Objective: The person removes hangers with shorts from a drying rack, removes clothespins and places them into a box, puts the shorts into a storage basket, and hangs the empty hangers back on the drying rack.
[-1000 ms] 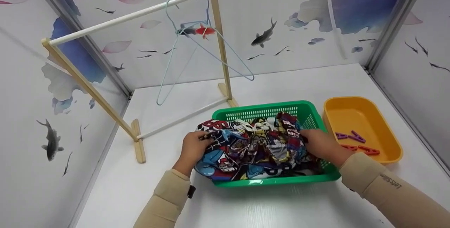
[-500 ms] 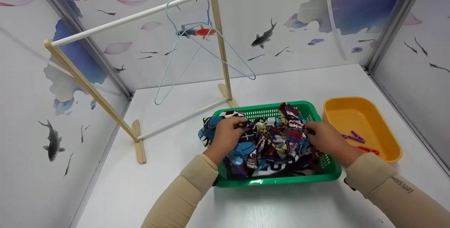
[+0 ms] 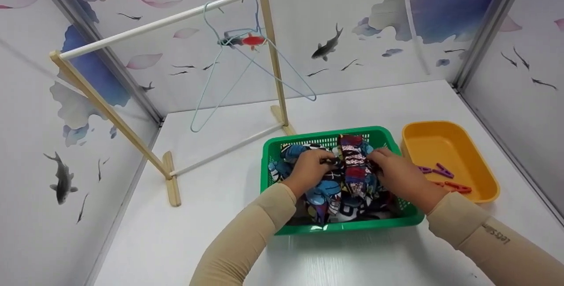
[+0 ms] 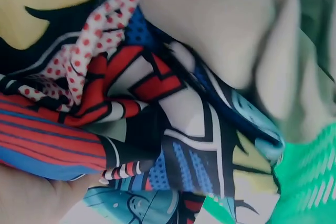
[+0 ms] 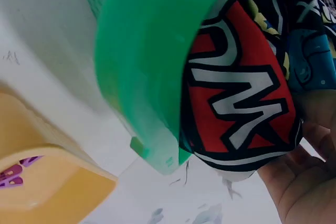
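Observation:
In the head view a garment with a colourful comic print (image 3: 326, 191) lies bunched over the green basket (image 3: 343, 227). A gathered, ribbed band (image 3: 354, 162) runs across its middle. My left hand (image 3: 308, 169) pinches the cloth left of this band, and my right hand (image 3: 398, 176) grips it at the right side. In the left wrist view, folds of printed cloth (image 4: 184, 124) cover most of my hand. The right wrist view shows the fingers of my right hand (image 5: 304, 187) behind a red piece of the print (image 5: 236, 93). Darker cloth (image 3: 374, 211) lies beneath in the basket.
To the right of the basket stands a yellow tray (image 3: 473, 154) holding purple clothespins (image 3: 443, 170) and red clothespins (image 3: 458, 187). At the back left is a wooden rack (image 3: 110, 105) with a white rail (image 3: 158, 21), from which pale blue hangers (image 3: 211, 83) hang.
My left hand has moved right, from the basket's left edge towards its middle, bunching the garment narrower. My right hand stays near the basket's right side. The cloth no longer overhangs the left rim.

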A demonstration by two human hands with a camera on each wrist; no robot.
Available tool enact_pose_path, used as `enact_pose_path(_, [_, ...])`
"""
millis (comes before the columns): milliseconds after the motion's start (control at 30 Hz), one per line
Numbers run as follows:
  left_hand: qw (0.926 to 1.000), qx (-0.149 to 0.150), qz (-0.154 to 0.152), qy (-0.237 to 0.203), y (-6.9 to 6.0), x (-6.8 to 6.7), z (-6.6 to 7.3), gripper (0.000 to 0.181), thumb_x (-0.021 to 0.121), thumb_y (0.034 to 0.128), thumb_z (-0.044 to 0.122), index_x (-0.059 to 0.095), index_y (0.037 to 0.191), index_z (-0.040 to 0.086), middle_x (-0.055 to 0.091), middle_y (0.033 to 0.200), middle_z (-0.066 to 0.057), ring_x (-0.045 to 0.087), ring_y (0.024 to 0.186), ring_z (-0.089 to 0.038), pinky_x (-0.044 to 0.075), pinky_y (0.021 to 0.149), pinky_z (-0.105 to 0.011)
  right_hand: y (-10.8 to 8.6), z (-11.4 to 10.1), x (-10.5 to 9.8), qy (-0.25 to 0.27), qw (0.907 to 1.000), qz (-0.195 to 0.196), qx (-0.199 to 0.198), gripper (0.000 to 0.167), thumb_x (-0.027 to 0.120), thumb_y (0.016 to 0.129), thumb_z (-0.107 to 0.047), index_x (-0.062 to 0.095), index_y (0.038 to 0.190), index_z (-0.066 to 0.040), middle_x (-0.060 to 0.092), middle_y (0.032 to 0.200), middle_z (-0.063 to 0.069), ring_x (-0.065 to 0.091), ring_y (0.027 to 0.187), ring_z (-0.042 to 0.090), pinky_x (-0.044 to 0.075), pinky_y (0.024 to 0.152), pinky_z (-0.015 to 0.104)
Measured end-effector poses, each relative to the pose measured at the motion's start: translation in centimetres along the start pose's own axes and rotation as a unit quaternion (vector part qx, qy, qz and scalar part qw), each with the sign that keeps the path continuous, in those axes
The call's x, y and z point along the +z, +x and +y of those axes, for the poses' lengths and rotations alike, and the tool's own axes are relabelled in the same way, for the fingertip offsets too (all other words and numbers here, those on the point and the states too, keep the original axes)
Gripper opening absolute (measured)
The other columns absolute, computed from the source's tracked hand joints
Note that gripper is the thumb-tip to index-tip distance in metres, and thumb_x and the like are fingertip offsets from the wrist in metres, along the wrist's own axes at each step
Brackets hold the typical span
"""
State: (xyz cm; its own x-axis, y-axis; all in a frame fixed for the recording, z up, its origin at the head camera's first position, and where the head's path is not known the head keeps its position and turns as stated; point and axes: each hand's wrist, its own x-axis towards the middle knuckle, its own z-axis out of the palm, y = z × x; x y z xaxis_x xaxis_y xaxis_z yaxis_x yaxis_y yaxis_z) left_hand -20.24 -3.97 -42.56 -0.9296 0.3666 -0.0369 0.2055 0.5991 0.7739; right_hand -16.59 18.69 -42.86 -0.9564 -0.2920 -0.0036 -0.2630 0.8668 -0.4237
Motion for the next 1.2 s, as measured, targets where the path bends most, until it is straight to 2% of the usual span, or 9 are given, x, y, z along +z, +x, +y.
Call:
enact_pose_path(100, [0.9992, -0.005, -0.012, 0.038, 0.6, 0.1, -0.5, 0.028, 0.06, 0.0936, 0.002, 0.071, 0.115, 0.014, 0.067, 0.119, 0.001, 0.061, 0.106, -0.013, 0.052, 0.084, -0.028, 0.3, -0.3, 0.6, -0.022, 0.9994, -0.024, -0.012, 0.046, 0.059, 0.094, -0.004, 0.048, 0.139, -0.01, 0.05, 0.136, 0.018, 0.053, 0.121, 0.04, 0.045, 0.095, 0.055])
enact_pose_path(200, [0.9971, -0.006, -0.022, 0.072, 1.0, 0.2, -1.0, 0.027, 0.059, 0.0945, 0.003, 0.071, 0.116, 0.014, 0.067, 0.119, -0.001, 0.062, 0.104, -0.015, 0.051, 0.081, -0.029, 0.6, -0.5, 1.1, -0.043, 0.9976, -0.044, -0.03, 0.049, 0.058, 0.094, -0.004, 0.048, 0.141, -0.011, 0.052, 0.136, 0.019, 0.053, 0.121, 0.04, 0.045, 0.097, 0.054])
enact_pose_path(367, [0.9916, -0.023, -0.029, 0.124, 1.6, 0.6, -1.9, 0.031, 0.057, 0.0955, 0.003, 0.067, 0.123, 0.013, 0.063, 0.128, -0.002, 0.059, 0.116, -0.019, 0.051, 0.09, -0.034, 1.3, -0.8, 1.8, -0.071, 0.9939, -0.063, -0.055, 0.047, 0.059, 0.092, -0.003, 0.052, 0.138, -0.01, 0.056, 0.133, 0.018, 0.055, 0.119, 0.039, 0.046, 0.097, 0.053])
enact_pose_path(500, [0.9845, -0.019, -0.022, 0.173, 2.2, 1.1, -2.4, 0.031, 0.057, 0.0953, 0.004, 0.068, 0.122, 0.015, 0.065, 0.125, -0.001, 0.06, 0.114, -0.019, 0.051, 0.093, -0.036, 2.0, -0.9, 2.1, -0.081, 0.9923, -0.078, -0.053, 0.047, 0.059, 0.092, 0.0, 0.054, 0.137, -0.011, 0.057, 0.131, 0.017, 0.056, 0.117, 0.038, 0.046, 0.097, 0.052])
enact_pose_path(700, [0.9767, -0.017, -0.014, 0.213, 2.9, 1.9, -2.8, 0.027, 0.06, 0.0942, 0.007, 0.072, 0.116, 0.017, 0.07, 0.113, 0.001, 0.065, 0.104, -0.017, 0.054, 0.086, -0.035, 2.8, -1.3, 2.3, -0.089, 0.9875, -0.126, -0.034, 0.05, 0.059, 0.093, 0.001, 0.052, 0.139, -0.014, 0.057, 0.133, 0.016, 0.053, 0.122, 0.037, 0.041, 0.101, 0.054])
enact_pose_path(900, [0.9726, -0.021, -0.014, 0.231, 3.3, 2.2, -3.1, 0.022, 0.061, 0.0942, 0.008, 0.075, 0.107, 0.018, 0.072, 0.104, 0.003, 0.066, 0.095, -0.015, 0.055, 0.082, -0.036, 3.6, -1.7, 2.0, -0.112, 0.9794, -0.163, -0.043, 0.05, 0.062, 0.091, 0.001, 0.053, 0.138, -0.014, 0.061, 0.126, 0.015, 0.056, 0.117, 0.035, 0.042, 0.102, 0.053])
enact_pose_path(1100, [0.9738, -0.021, -0.014, 0.226, 3.4, 2.4, -3.4, 0.019, 0.058, 0.0946, 0.006, 0.074, 0.093, 0.017, 0.07, 0.089, 0.002, 0.064, 0.081, -0.014, 0.053, 0.072, -0.034, 4.1, -1.6, 2.0, -0.125, 0.9751, -0.17, -0.068, 0.046, 0.062, 0.091, -0.001, 0.056, 0.135, -0.014, 0.066, 0.116, 0.013, 0.061, 0.109, 0.033, 0.046, 0.099, 0.051])
enact_pose_path(1200, [0.9753, -0.015, -0.01, 0.22, 3.4, 2.1, -3.4, 0.02, 0.058, 0.0946, 0.005, 0.075, 0.097, 0.016, 0.071, 0.093, 0.001, 0.065, 0.085, -0.015, 0.053, 0.075, -0.035, 4.1, -1.5, 1.9, -0.12, 0.9766, -0.165, -0.069, 0.048, 0.062, 0.09, 0.002, 0.055, 0.136, -0.011, 0.065, 0.118, 0.015, 0.061, 0.11, 0.034, 0.046, 0.098, 0.051])
